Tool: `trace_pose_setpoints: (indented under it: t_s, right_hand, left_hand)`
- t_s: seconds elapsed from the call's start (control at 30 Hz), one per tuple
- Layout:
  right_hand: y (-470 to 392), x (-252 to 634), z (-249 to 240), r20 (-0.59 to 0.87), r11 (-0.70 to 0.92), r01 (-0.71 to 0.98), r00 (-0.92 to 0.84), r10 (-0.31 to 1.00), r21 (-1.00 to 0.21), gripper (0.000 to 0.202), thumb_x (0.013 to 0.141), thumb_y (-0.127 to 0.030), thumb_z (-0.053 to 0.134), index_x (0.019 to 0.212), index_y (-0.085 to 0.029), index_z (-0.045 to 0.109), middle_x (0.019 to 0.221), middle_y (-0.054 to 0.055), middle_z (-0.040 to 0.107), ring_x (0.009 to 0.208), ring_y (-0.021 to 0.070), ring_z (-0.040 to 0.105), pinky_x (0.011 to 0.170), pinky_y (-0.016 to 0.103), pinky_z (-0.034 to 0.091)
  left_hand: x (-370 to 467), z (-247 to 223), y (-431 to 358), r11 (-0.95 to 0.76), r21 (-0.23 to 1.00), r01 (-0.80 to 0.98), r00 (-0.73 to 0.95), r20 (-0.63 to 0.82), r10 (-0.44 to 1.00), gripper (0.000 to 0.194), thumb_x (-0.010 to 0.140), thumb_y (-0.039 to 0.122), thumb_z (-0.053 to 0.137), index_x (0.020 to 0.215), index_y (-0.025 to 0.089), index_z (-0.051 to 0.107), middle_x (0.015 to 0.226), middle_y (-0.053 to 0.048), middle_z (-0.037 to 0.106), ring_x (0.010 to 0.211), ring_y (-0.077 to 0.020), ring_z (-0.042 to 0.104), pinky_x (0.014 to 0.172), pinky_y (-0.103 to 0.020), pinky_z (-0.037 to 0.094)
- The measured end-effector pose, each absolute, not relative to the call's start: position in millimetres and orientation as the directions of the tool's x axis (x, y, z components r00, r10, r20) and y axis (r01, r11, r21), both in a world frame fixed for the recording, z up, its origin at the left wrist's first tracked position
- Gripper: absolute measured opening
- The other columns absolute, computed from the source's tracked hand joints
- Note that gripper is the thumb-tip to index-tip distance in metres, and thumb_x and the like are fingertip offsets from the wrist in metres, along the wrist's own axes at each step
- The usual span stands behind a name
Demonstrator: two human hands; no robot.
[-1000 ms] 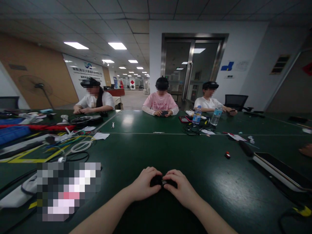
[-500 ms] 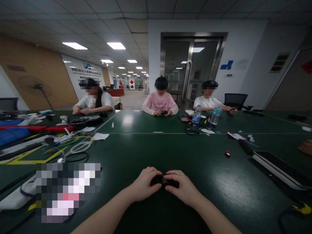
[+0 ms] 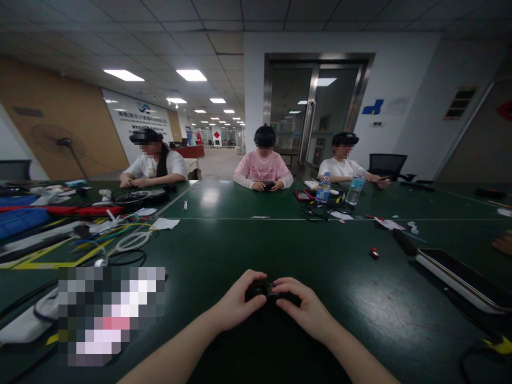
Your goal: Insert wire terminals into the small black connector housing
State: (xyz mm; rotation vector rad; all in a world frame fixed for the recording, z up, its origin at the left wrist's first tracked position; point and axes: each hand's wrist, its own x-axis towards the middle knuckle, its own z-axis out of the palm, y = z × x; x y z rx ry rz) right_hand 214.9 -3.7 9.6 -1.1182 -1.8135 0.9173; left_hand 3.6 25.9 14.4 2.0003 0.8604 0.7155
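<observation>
Thumb and fingers of the left hand (image 3: 242, 300) pinch one end of a black object (image 3: 256, 289), and the right hand (image 3: 307, 305) grips the other side, also narrow; the object is between both hands, over the near part of the table (image 3: 224, 245), but whether it rests there, or is one piece or two, I cannot tell. Such a hold from two sides probably keeps it steady; cables (image 3: 132, 241) lie well apart to the left, perhaps so that they do not disturb the arms.
</observation>
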Motion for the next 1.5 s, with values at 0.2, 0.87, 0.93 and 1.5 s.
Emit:
trace_pose_setpoints:
  t_s: [0.2, 0.87, 0.93, 1.5]
  right_hand:
    - [-5.7, 217.8, 12.7, 0.272, 0.376, 0.358, -0.309, 0.911, -0.855, 0.020, 0.080, -0.017, 0.058, 0.094, -0.028, 0.069, 0.109, 0.004, 0.062, 0.106, 0.0217, 0.057, 0.096, 0.041, 0.043]
    - [-11.5, 213.8, 21.1, 0.292, 0.422, 0.403, -0.346, 0.892, -0.812, 0.017, 0.083, -0.019, 0.054, 0.094, -0.027, 0.063, 0.107, 0.003, 0.060, 0.104, 0.0211, 0.056, 0.093, 0.038, 0.044]
    - [-11.7, 213.3, 21.8, 0.288, 0.418, 0.408, -0.344, 0.894, -0.812, 0.017, 0.083, -0.019, 0.054, 0.094, -0.027, 0.064, 0.107, 0.003, 0.060, 0.104, 0.0214, 0.056, 0.093, 0.038, 0.044]
    - [-9.8, 213.7, 17.1, 0.299, 0.414, 0.418, -0.315, 0.901, -0.808, 0.022, 0.084, -0.018, 0.052, 0.104, -0.027, 0.059, 0.106, 0.003, 0.060, 0.102, 0.0212, 0.056, 0.091, 0.037, 0.045]
  left_hand:
    - [5.0, 5.3, 31.0, -0.286, 0.928, 0.239, 0.639, 0.072, 0.766, 0.040, 0.078, 0.023, 0.063, 0.116, 0.020, 0.049, 0.110, -0.005, 0.056, 0.103, -0.0210, 0.053, 0.091, -0.037, 0.043]
    - [4.9, 8.2, 30.8, -0.147, 0.982, 0.119, 0.655, 0.034, 0.755, 0.043, 0.076, 0.029, 0.067, 0.115, 0.019, 0.053, 0.108, -0.007, 0.060, 0.098, -0.0227, 0.057, 0.086, -0.040, 0.044]
    - [4.7, 7.0, 31.3, -0.156, 0.982, 0.107, 0.657, 0.048, 0.753, 0.042, 0.076, 0.028, 0.066, 0.115, 0.019, 0.053, 0.107, -0.006, 0.060, 0.097, -0.0219, 0.057, 0.086, -0.038, 0.045]
    - [4.7, 6.7, 32.1, -0.030, 0.997, 0.067, 0.693, -0.025, 0.721, 0.061, 0.070, 0.028, 0.073, 0.124, 0.019, 0.047, 0.119, -0.010, 0.055, 0.108, -0.0276, 0.053, 0.092, -0.044, 0.041]
